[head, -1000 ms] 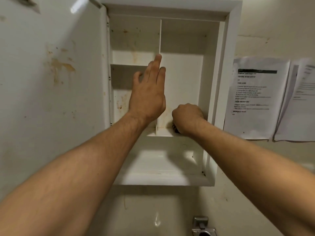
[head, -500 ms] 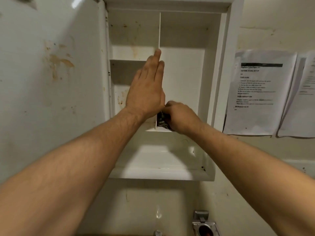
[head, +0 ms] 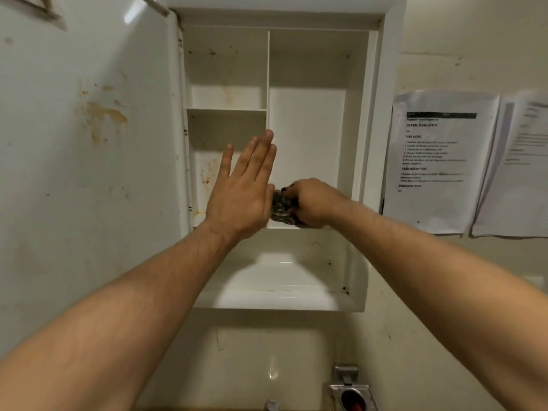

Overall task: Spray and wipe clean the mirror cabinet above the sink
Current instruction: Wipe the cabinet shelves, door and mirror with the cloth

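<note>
Gripping a dark wadded cloth (head: 280, 210), the right hand (head: 311, 203) curls its fingers round it and holds it on the lower shelf (head: 278, 227) of the open cabinet (head: 382, 114), at the foot of the divider (head: 268, 69). The left hand (head: 243, 197) is raised flat just beside the cloth, fingers straight and mostly together, little finger apart. Brown stains mark the door (head: 89, 173) at left; papers (head: 439, 161) hang on the wall at right.

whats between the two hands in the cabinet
A bunched dark cloth, gripped by the right hand, close beside the flat left hand, seen in the head view.
</note>
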Demonstrator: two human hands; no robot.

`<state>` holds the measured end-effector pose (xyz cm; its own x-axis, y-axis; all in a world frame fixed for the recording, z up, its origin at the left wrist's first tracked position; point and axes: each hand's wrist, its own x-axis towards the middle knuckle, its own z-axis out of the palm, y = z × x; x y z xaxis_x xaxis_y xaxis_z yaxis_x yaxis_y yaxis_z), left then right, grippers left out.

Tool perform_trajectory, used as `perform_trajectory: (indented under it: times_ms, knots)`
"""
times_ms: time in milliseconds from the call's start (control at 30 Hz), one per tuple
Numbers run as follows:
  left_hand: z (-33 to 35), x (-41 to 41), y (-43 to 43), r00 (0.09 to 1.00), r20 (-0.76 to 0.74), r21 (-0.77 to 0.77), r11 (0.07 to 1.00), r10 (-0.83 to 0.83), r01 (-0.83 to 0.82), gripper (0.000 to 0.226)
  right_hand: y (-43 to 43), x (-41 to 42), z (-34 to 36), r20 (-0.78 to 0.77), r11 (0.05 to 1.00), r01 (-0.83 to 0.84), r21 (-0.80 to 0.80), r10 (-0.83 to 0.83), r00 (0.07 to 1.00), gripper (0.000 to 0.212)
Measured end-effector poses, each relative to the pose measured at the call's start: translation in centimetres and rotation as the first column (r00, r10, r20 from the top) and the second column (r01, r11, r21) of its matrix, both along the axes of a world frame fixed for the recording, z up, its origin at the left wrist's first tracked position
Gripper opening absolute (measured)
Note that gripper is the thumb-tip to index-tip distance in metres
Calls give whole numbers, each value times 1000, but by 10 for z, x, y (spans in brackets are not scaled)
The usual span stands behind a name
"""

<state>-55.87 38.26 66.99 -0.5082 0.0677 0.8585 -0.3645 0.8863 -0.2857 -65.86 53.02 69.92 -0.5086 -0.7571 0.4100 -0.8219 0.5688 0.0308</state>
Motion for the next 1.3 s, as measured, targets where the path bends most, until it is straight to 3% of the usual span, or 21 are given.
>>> perform_trajectory:
  times_ms: [33,100,167,267,333,400,467,567,600,633,700,767,867,900,967,1033,1067,1167,1300]
  knots:
    - [-1,3,-1,1000,4,-10,1000,5,-5,68,4,-2,9,-88,993,83,84,-75,993,12]
    - [-4,8,-4,1000,12,-33,999,-9,9,66,3,-2,22,-186,969,239,61,-224,957,7]
    - [-4,12,-4,999,12,-42,998,-42,42,63,-10,3,22,-58,958,247,-149,-257,965,9]
    - [-1,15,0,994,-16,10,994,-105,105,59,-31,20,-3,159,906,87,-414,-22,987,10]
    - [0,15,5,991,-28,44,990,-132,133,59,-24,24,-10,264,940,9,-340,86,961,16]
    - [3,15,11,988,-18,82,985,-154,154,60,-13,24,-2,341,996,-3,-90,34,940,14]
    - [4,19,14,988,-16,105,982,-155,156,61,-12,24,15,234,985,42,170,-81,969,10]
    - [3,27,9,986,-30,83,983,-162,164,57,-22,33,42,-229,825,328,460,-247,942,10]
    - [3,30,5,985,-42,83,982,-167,170,56,-23,33,49,-379,799,398,450,-233,896,13]
    - [3,33,-1,984,-51,88,981,-170,174,56,-22,31,51,-451,837,404,369,-218,865,12]
    - [0,39,-9,978,-89,110,974,-187,196,56,-23,20,43,-343,971,231,66,-196,919,10]
    - [-2,39,-8,957,-141,98,958,-255,270,55,-22,15,16,-139,988,85,-131,-103,985,19]
    - [0,30,4,921,-184,82,929,-342,362,55,-14,11,-14,32,998,-52,-45,53,998,21]
    - [1,27,9,921,-172,72,928,-351,367,56,-10,9,-8,20,997,-39,66,38,999,19]
    - [2,21,16,925,-133,41,931,-355,363,56,-1,3,21,-197,934,146,326,-84,977,12]
    - [1,18,16,920,-129,28,926,-369,376,54,3,2,43,-509,794,427,433,-175,843,15]
    - [0,18,13,915,-133,30,922,-380,387,53,3,4,41,-584,748,493,445,-176,793,16]
    - [-2,25,0,910,-164,55,917,-381,395,52,-6,15,11,-562,732,503,459,-199,803,19]
    - [3,34,-7,897,-202,102,902,-393,419,50,-23,18,8,-416,924,288,253,-164,894,13]
